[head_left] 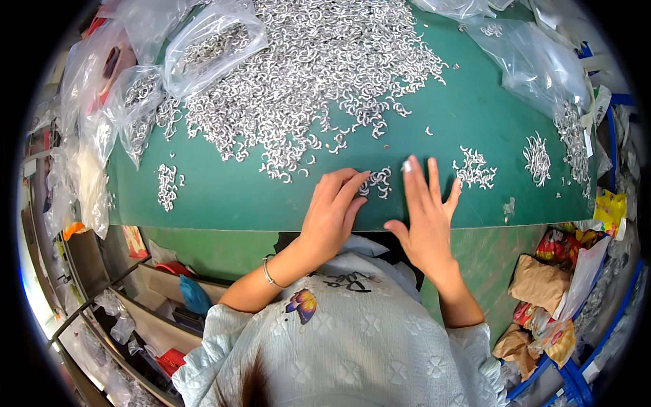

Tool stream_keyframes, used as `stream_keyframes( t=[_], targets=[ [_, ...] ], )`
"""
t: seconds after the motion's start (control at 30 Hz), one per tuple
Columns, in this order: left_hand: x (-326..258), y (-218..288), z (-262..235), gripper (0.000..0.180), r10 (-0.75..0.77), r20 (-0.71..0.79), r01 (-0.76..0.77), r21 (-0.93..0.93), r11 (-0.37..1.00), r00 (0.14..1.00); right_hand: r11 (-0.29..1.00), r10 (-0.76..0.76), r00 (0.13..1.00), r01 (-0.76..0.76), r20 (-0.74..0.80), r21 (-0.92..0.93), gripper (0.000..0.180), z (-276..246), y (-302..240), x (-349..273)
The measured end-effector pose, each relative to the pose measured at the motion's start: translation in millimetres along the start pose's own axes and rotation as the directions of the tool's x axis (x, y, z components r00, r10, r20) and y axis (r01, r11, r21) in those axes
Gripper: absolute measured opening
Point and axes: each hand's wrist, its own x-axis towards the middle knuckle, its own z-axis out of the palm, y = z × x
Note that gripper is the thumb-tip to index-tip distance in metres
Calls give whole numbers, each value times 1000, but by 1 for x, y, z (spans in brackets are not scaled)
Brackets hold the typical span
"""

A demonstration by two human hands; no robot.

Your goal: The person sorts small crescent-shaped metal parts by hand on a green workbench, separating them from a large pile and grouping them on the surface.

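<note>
Small silvery crescent-shaped metal pieces (384,180) lie in a little cluster between my hands on the green tabletop (237,197). My left hand (332,209) is curled, with its thumb and forefinger closed around pieces at the cluster's left side; the fingertips partly hide them. Right of the cluster, my right hand (427,220) lies flat with fingers stretched and thumb apart, holding nothing. Its fingertips are close to another small pile (476,169) of the same pieces. Beyond both hands spreads a large heap (319,68) of these crescents.
More small piles lie at the left (167,186) and right (537,160). Clear plastic bags (215,51) with metal pieces stand at the far left; another bag (536,64) is far right. Below the table's edge are a drawer unit (152,305) and brown paper packaging (539,281).
</note>
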Motion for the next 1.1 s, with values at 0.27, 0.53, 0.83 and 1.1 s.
stream_keyframes(
  t=[0.27,0.53,0.83,1.1],
  targets=[
    [-9,-7,-9,46,10,6,-10,-86,996,1000,980,-113,993,104,45,168,90,8,-10,14],
    [-7,-6,-7,44,38,19,-35,-149,988,999,864,-113,993,116,-36,490,81,6,-2,3],
    [-35,1,-42,40,-38,334,201,-468,861,942,898,-241,970,231,-20,374,77,18,-13,26],
    [-98,-53,-18,39,-381,738,678,-669,-304,557,889,-337,940,300,51,345,74,27,-41,31]
  ],
)
